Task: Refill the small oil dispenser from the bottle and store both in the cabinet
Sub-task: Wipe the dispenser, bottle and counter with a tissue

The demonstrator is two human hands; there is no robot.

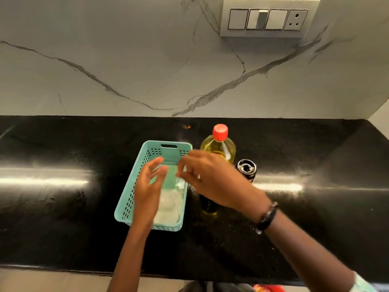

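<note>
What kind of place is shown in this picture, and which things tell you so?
Most likely a home kitchen. A polished black countertop meets a marble-look wall with a switch and socket panel, and an oil bottle with a red cap stands on the counter beside a teal plastic basket.

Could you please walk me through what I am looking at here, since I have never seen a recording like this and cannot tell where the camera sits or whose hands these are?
There is no machine: one camera worn on a person's head looks down at their two bare hands. The left hand and right hand hover open over a teal plastic basket with something white and blurred inside; neither seems to hold anything. The basket sits on a black countertop. Beside it to the right stands an oil bottle with a red cap, closed, and next to that a small dark dispenser, seen from above. The right wrist wears a dark band.
</note>
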